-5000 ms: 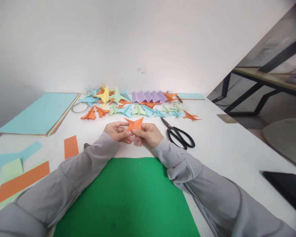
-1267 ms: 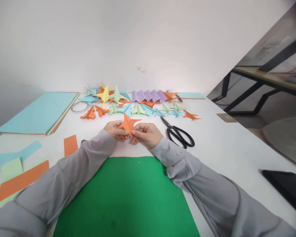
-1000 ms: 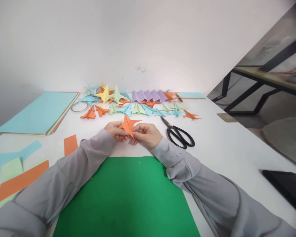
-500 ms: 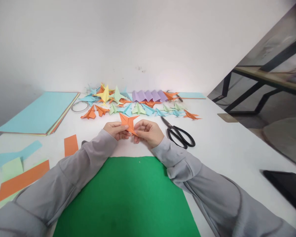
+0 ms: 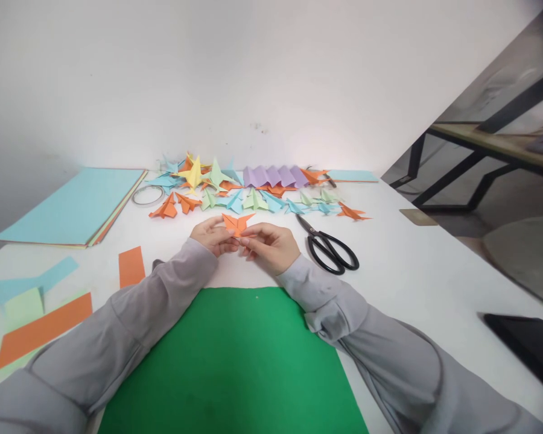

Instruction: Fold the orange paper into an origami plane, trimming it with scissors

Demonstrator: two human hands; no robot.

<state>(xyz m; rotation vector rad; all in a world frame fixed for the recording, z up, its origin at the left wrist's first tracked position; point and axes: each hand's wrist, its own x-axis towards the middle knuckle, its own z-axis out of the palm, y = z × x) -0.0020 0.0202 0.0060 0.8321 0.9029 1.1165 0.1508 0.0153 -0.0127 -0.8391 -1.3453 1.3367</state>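
Between my two hands is a small folded orange paper piece (image 5: 238, 224) with two pointed wings spreading upward. My left hand (image 5: 214, 236) pinches its lower left part between thumb and fingers. From the other side, my right hand (image 5: 274, 246) grips the lower right edge, thumb in front; the fingers partly hide the bottom of the fold. Both hands are raised just beyond the far edge of a green sheet (image 5: 235, 355). Black-handled scissors (image 5: 328, 247) lie to the right of my right hand, blades pointing away toward the back left.
Several folded paper figures (image 5: 256, 201) line the back by the wall, with a pleated purple paper (image 5: 274, 176). A stack of coloured sheets (image 5: 72, 205) and a tape roll (image 5: 147, 194) are at left. Orange strips (image 5: 45, 330) lie nearer. A black device (image 5: 525, 343) sits right.
The orange paper has tilted and now looks shorter, its lower point tucked behind my fingers. My right hand has shifted slightly, its fingers closer to my left hand.
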